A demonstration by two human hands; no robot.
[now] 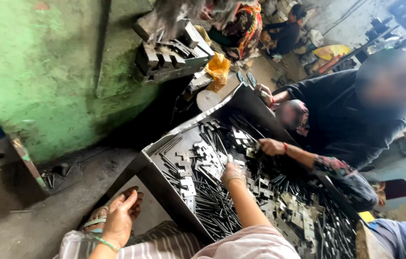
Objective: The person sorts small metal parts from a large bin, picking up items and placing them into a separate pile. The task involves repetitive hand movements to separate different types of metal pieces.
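Green machine (44,67): one big press-type thing, paint worn, fills the upper left. There's a dark metal tooling block (172,48) on its ledge.
Metal tray (164,184): one large sheet-metal bin, tilted, running from centre down to the bottom right. Rim is bare on the near left edge.
Parts pile (212,196): way too many to count. Thin dark rods mixed with flat, light grey stamped plates, all lying loose in the tray.
People: three others besides the camera wearer. One co-worker in a dark top sits close on the right, two more sit far back.
Co-worker's hand (271,146): one reaching into the tray, red band on the wrist, fingers on the parts near the middle.
Right hand (233,173): down in the pile at tray centre, fingers curled onto the plates. Can't tell if it's actually gripping one.
Left hand (119,218): outside the tray, resting on the person's own sandalled foot (116,206), fingers loosely spread, holding nothing. Green bangle on the wrist.
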